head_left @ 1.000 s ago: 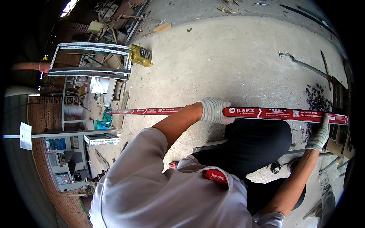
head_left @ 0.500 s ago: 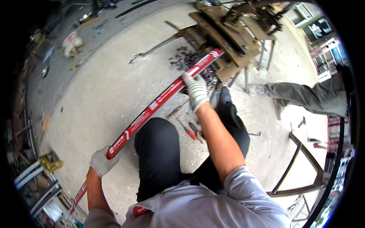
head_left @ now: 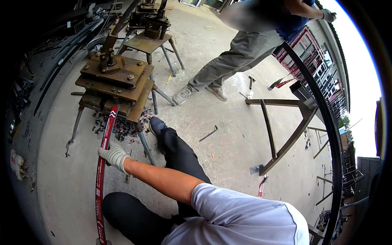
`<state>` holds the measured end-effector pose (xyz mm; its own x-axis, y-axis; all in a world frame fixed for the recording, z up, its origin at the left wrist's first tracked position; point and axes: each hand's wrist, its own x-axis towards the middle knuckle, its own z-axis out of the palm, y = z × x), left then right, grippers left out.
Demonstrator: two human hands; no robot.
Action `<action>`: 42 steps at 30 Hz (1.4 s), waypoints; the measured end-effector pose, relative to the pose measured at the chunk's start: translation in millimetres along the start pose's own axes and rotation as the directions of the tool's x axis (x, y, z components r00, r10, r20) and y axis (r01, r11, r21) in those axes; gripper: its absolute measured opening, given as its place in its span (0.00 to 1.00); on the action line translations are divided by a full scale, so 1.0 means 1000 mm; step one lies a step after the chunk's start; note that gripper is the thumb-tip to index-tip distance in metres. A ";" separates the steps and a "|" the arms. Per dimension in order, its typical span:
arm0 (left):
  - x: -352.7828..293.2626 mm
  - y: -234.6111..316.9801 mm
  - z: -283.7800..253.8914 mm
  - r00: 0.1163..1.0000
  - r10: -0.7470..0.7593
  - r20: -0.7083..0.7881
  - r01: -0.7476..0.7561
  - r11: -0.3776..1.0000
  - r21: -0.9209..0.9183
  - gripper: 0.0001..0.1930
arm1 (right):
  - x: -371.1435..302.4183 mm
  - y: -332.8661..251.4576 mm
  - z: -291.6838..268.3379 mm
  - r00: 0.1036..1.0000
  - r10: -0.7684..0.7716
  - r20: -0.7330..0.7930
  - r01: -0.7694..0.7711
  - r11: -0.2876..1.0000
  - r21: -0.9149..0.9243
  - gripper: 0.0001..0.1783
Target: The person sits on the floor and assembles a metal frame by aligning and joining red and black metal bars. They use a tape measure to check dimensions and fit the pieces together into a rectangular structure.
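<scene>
A long metal profile bar (head_left: pixel 99 179), faced with red printed film, runs from the lower edge up to a rusty steel punch press (head_left: pixel 112 75). Its far end meets the slot at the press's near edge; whether it goes inside I cannot make out. My right hand (head_left: pixel 114 157), in a striped knit glove, is closed around the bar's upper half. At the lower edge only a sliver of my gloved left hand (head_left: pixel 99 241) shows, on the bar's near end. Dark offcuts (head_left: pixel 118 127) lie heaped beneath the press.
A co-worker in grey trousers (head_left: pixel 232 61) stands beyond, right of the press. A second press (head_left: pixel 149 41) stands behind. At right are a brown metal frame stand (head_left: pixel 281 130) and a long black bar (head_left: pixel 338 163). A hammer (head_left: pixel 251 82) and a hex key (head_left: pixel 209 133) lie on the concrete.
My view has swung to the right, so the press now appears at left. The bar has gone from slanting to nearly lengthwise, its far end at the press. Both hands keep hold.
</scene>
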<state>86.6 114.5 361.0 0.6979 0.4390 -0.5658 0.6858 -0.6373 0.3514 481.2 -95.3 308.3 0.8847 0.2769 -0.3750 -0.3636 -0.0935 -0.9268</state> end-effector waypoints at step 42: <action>0.052 -0.080 0.028 0.986 0.156 0.053 -0.152 0.986 -0.060 0.20 | 0.022 0.029 0.000 0.996 0.076 0.046 -0.078 0.996 0.038 0.21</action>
<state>62.4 171.1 282.6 0.7842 0.3003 -0.5430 0.5826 -0.6573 0.4780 490.2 -92.2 272.7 0.8402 0.3127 -0.4429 -0.4419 -0.0783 -0.8936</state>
